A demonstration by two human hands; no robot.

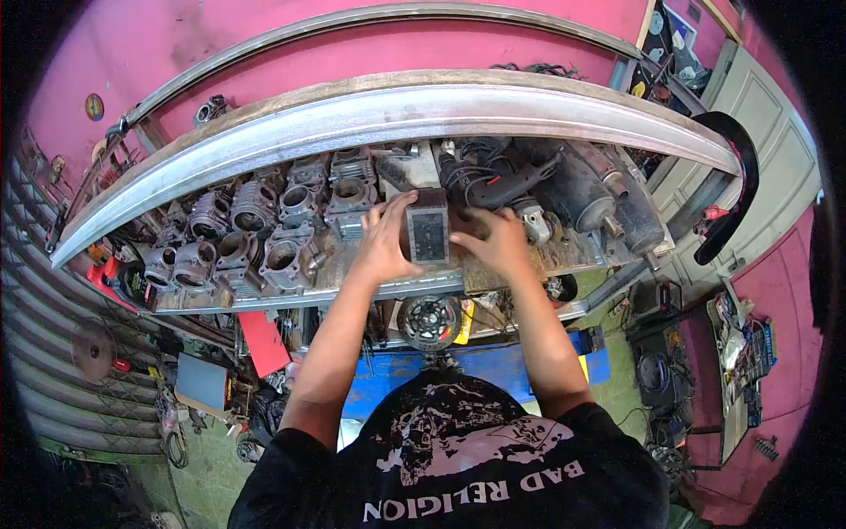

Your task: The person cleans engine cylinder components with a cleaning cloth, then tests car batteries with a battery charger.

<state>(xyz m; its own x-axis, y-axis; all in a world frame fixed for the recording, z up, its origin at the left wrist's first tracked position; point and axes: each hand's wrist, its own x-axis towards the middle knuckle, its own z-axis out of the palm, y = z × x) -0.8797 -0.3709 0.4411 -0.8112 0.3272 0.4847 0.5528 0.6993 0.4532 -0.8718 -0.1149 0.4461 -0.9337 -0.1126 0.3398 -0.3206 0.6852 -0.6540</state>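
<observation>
On the workbench shelf, a small dark rectangular box (429, 234) with a lighter frame round its dark front panel stands in front of me. My left hand (386, 240) grips its left side, fingers at the upper edge and thumb by the lower corner. To the box's right, my right hand (502, 244) is open, its thumb and fingers apart and curved toward the box's side. Behind the right hand lies an angle grinder (511, 187) with a dark body and silver head. Left of my left hand stand several metal engine cylinders (284, 256).
A long metal rail (397, 113) arches across the bench in front. Dark exhaust mufflers (577, 198) lie at the right. Below the shelf edge are a brake disc (429, 323) and a blue surface (388, 375). A red sheet (263, 342) hangs at lower left.
</observation>
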